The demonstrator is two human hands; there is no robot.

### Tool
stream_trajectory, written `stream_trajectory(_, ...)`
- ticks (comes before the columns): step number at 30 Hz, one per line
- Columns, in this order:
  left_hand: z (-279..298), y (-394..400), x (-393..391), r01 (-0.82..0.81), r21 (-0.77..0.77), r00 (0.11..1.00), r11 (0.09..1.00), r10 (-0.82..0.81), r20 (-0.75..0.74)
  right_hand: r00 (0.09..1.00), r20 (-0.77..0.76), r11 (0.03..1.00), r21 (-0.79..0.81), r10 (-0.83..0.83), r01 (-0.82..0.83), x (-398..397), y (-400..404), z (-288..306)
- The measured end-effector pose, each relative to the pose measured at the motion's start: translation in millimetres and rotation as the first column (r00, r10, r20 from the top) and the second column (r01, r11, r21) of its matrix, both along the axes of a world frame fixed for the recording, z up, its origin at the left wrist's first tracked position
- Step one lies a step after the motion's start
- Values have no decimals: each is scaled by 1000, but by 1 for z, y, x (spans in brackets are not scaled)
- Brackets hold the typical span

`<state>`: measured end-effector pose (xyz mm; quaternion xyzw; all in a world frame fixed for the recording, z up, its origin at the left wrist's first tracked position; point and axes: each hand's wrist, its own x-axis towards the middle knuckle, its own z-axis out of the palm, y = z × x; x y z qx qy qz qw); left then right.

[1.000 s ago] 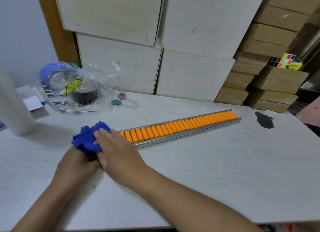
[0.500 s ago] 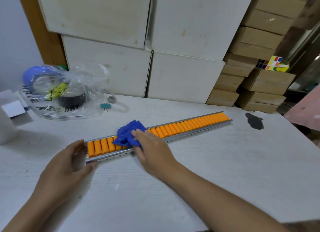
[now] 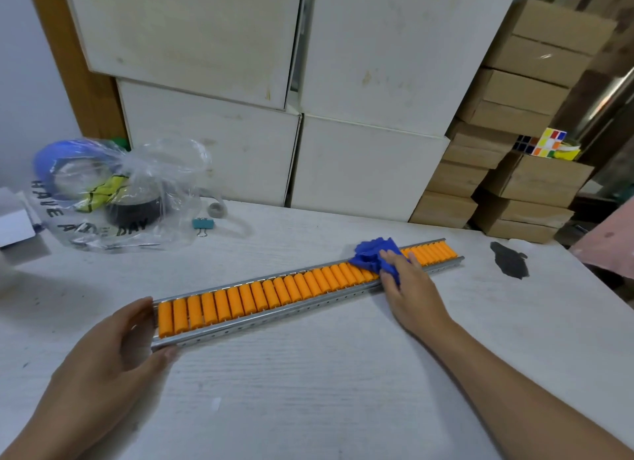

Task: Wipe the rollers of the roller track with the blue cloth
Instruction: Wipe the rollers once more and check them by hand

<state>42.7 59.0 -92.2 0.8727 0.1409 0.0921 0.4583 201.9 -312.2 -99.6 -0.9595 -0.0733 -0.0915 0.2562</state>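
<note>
A long metal roller track (image 3: pixel 274 317) with several orange rollers (image 3: pixel 260 295) lies slantwise across the white table. My left hand (image 3: pixel 113 353) grips its near left end, thumb on the front rail and fingers at the back. The crumpled blue cloth (image 3: pixel 372 255) sits on the rollers near the far right end. My right hand (image 3: pixel 408 284) presses down on the cloth, fingers stretched over it. A short run of rollers shows beyond the cloth.
A clear plastic bag (image 3: pixel 113 199) with tape rolls sits at the back left, a teal binder clip (image 3: pixel 203 224) beside it. White boxes (image 3: pixel 363 164) and brown cartons (image 3: pixel 514 185) stand behind. A dark stain (image 3: pixel 509 260) marks the table at the right.
My right hand has slid the blue cloth along the rollers from the left end to near the right end. My left hand now holds the track's left end.
</note>
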Motion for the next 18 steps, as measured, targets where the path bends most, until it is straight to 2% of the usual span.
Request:
stream_trajectory(5, 3, -3, 3, -5, 27, 1000, 1000, 4, 27, 982, 34, 982, -16, -186, 187, 29, -53, 3)
stream_trajectory(9, 4, -6, 5, 5, 39, 999, 999, -7, 44, 921, 13, 921, -1, -389, 389, 51, -82, 7)
stream_trajectory(12, -2, -1, 6, -19, 55, 999, 998, 16, 42, 885, 8, 885, -6, -466, 466, 64, -96, 7)
stream_trajectory(15, 1, -4, 6, -17, 88, 999, 996, 12, 50, 852, 83, 850, 169, -517, 499, 61, -83, 18)
stream_trajectory(18, 4, -5, 5, 6, 106, 999, 994, -11, 47, 894, 148, 855, 391, -423, 340, 40, -34, 41)
